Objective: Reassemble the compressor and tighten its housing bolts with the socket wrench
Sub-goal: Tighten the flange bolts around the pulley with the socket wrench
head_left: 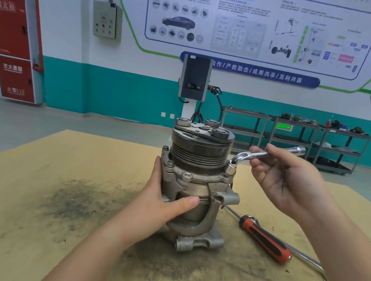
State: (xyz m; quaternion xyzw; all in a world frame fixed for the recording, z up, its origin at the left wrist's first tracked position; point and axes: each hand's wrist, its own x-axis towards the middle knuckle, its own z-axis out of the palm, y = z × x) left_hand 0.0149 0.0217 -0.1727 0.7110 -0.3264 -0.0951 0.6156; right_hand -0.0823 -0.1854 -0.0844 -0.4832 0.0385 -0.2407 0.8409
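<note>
Grimy tan tabletop [39, 194] carries the upright compressor [196, 182] at frame centre. Left hand [164, 204] clasps its housing, thumb across the front. Right hand [289, 179], right of centre, pinches the socket wrench [246, 156], whose socket sits on a housing bolt [230, 173].

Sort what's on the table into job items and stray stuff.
In use: compressor, steadied by the left hand; socket wrench, held by the right hand, its socket on a housing bolt.
Lying about: screwdriver, long metal rod.
</note>
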